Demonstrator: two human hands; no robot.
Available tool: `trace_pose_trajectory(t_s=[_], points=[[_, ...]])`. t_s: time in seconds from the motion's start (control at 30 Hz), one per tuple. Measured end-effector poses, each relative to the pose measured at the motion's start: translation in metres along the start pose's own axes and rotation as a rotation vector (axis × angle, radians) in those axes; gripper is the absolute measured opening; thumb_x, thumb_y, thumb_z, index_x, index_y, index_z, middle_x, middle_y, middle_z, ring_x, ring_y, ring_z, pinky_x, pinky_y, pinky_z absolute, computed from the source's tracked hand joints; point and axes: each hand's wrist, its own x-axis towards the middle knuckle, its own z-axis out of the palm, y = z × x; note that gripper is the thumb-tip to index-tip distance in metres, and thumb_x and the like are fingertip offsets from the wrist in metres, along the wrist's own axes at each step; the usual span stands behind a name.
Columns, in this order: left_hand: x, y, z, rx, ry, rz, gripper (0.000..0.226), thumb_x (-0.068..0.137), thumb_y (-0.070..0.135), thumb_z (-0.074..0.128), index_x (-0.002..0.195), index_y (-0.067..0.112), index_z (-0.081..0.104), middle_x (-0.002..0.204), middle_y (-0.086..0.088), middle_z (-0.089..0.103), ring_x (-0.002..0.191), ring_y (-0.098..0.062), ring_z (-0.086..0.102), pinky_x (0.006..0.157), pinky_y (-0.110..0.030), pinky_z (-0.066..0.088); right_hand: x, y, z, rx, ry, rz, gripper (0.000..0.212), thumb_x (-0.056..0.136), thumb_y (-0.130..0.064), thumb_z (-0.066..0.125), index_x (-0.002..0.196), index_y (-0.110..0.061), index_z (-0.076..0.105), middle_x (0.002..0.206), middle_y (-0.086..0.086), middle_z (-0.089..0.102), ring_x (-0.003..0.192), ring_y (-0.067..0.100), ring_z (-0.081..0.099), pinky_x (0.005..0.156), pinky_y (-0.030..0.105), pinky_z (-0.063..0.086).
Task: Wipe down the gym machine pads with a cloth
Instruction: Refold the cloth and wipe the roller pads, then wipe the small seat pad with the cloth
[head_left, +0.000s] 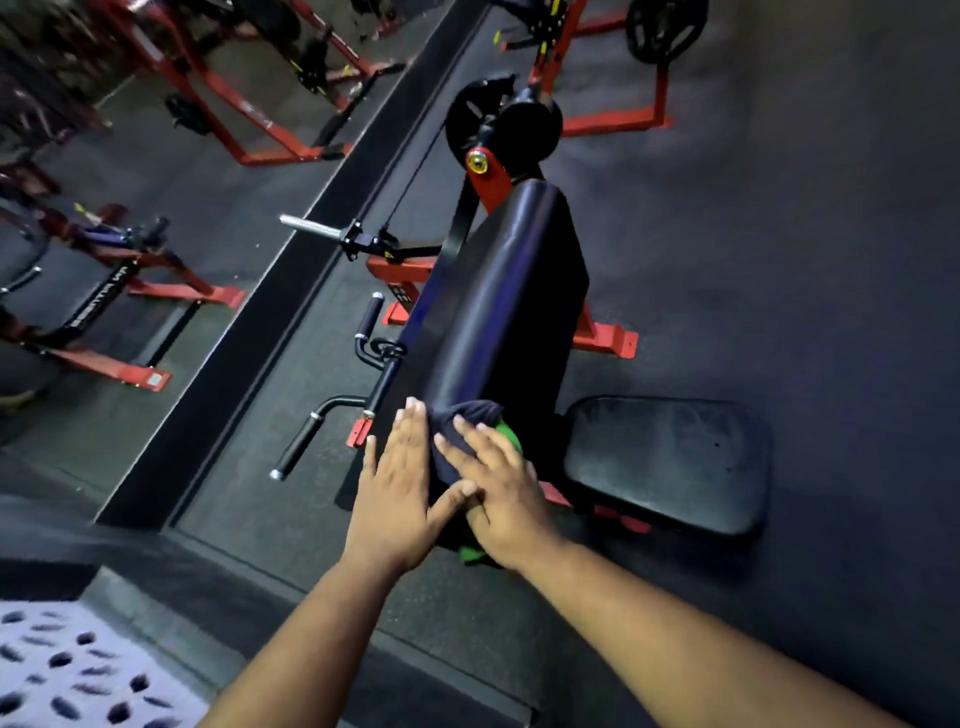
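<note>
1. Lower centre of frame: both hands sit on the near end of the long black pad (498, 291), the cloth (470, 431) trapped under them.
2. Left hand (397, 493) lies flat, fingers straight and together, palm against the left side of the cloth; nothing curled round it. Reads as a brace so the cloth doesn't slide off the rounded edge.
3. Right hand (498, 493) is spread over the cloth's top, fingers extended and pressing down, not pinching. Left thumb touches the right hand just below the cloth (overlap suggests shared pressure, judgement only).
4. Cloth is dark with a green patch showing at its right edge and again below the right wrist; bunched, not laid out flat. Probably wadded to give a thicker wiping face.
5. Pad runs up toward frame centre, glossy, ending at a red bracket (488, 182) and black weight plates (504, 130) in the upper middle. Hands are at its lowest end, so most of its length looks not yet covered from this position.
6. Seat pad (667, 462), right of centre and lower, is apart from both hands, with a dull mottled surface; likely next.
7. Handles (306, 441) stick out left of the pad, just beside the left hand: snag risk on a sideways stroke.
8. Other red-framed machines (218, 98) fill the upper left, blurred.
</note>
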Motion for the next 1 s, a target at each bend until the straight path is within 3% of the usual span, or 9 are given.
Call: trace_pose_trajectory(t_s=[0.1, 0.3, 0.37, 0.47, 0.53, 0.67, 0.8, 0.87, 1.0], points=[[-0.029, -0.005, 0.005, -0.016, 0.025, -0.052, 0.112, 0.081, 0.095, 0.008, 0.163, 0.02, 0.0, 0.171, 0.005, -0.005, 0.158, -0.011, -0.002, 0.128, -0.05, 0.004, -0.018, -0.001, -0.017, 0.065, -0.099, -0.074, 0.064, 0.085, -0.025, 0.046, 0.149, -0.033, 0.048, 0.159, -0.007, 0.041, 0.143, 0.02, 0.04, 0.117, 0.045, 0.035], [-0.062, 0.022, -0.008, -0.16, -0.002, -0.221, 0.12, 0.071, 0.097, -0.001, 0.163, 0.022, 0.019, 0.172, 0.001, 0.009, 0.159, -0.015, 0.0, 0.126, -0.051, 0.002, -0.022, -0.033, -0.043, 0.116, 0.128, 0.095, 0.059, 0.084, -0.016, 0.062, 0.142, -0.025, 0.058, 0.145, 0.0, 0.056, 0.135, 0.018, 0.049, 0.118, 0.026, 0.031], [-0.07, 0.043, -0.015, -0.297, 0.002, -0.226, 0.107, 0.077, 0.09, 0.009, 0.157, 0.025, 0.038, 0.166, 0.002, 0.03, 0.157, -0.018, 0.014, 0.125, -0.05, 0.007, -0.036, -0.053, -0.046, 0.123, 0.074, 0.099, 0.066, 0.079, -0.015, 0.067, 0.143, -0.027, 0.057, 0.148, 0.002, 0.052, 0.136, 0.017, 0.046, 0.119, 0.021, 0.028], [-0.081, 0.074, -0.025, -0.838, 0.048, -0.25, 0.049, 0.096, 0.066, 0.05, 0.118, 0.026, 0.068, 0.119, 0.002, 0.073, 0.121, -0.022, 0.064, 0.103, -0.037, 0.048, -0.057, -0.074, -0.055, 0.136, -0.01, 0.088, 0.08, 0.068, -0.014, 0.063, 0.146, -0.028, 0.052, 0.155, 0.004, 0.042, 0.143, 0.017, 0.038, 0.12, 0.024, 0.025], [-0.086, 0.088, -0.026, -1.157, 0.096, -0.3, 0.018, 0.1, 0.034, 0.064, 0.111, 0.021, 0.071, 0.105, 0.0, 0.078, 0.107, -0.021, 0.073, 0.088, -0.029, 0.057, -0.068, -0.078, -0.069, 0.152, -0.03, 0.054, 0.084, 0.069, -0.018, 0.07, 0.148, -0.033, 0.046, 0.16, 0.002, 0.033, 0.148, 0.014, 0.031, 0.123, 0.027, 0.024], [-0.09, 0.103, -0.018, -1.421, 0.109, -0.35, 0.02, 0.101, 0.016, 0.063, 0.119, 0.007, 0.068, 0.11, -0.011, 0.077, 0.11, -0.031, 0.071, 0.097, -0.043, 0.057, -0.082, -0.063, -0.108, 0.15, 0.029, 0.085, 0.095, 0.073, -0.039, 0.088, 0.153, -0.038, 0.035, 0.165, -0.009, 0.019, 0.151, -0.002, 0.018, 0.12, 0.015, 0.02], [-0.089, 0.13, -0.003, -1.71, 0.042, -0.356, 0.026, 0.102, 0.012, 0.056, 0.128, 0.008, 0.063, 0.12, -0.013, 0.074, 0.115, -0.028, 0.07, 0.096, -0.038, 0.056, -0.084, -0.043, -0.138, 0.391, 0.046, 0.43, 0.101, 0.086, -0.041, 0.079, 0.162, -0.03, 0.013, 0.162, -0.008, 0.025, 0.147, 0.006, 0.028, 0.122, 0.028, 0.025], [-0.082, 0.149, 0.006, -1.784, 0.032, -0.388, 0.028, 0.103, 0.013, 0.054, 0.129, 0.013, 0.063, 0.121, -0.011, 0.074, 0.113, -0.024, 0.071, 0.096, -0.036, 0.056, -0.081, -0.025, -0.147, 0.67, -0.056, 0.564, 0.094, 0.082, -0.044, 0.082, 0.158, -0.028, 0.029, 0.152, -0.005, 0.05, 0.135, 0.01, 0.052, 0.118, 0.038, 0.038], [-0.062, 0.183, 0.058, -1.644, 0.071, -0.559, 0.027, 0.099, 0.028, 0.064, 0.122, 0.014, 0.064, 0.117, -0.01, 0.076, 0.105, -0.02, 0.073, 0.091, -0.038, 0.058, -0.083, 0.026, -0.173, 0.524, -0.069, 0.611, 0.058, 0.079, -0.043, 0.082, 0.129, -0.024, 0.057, 0.122, -0.001, 0.072, 0.115, 0.019, 0.068, 0.106, 0.049, 0.05]])
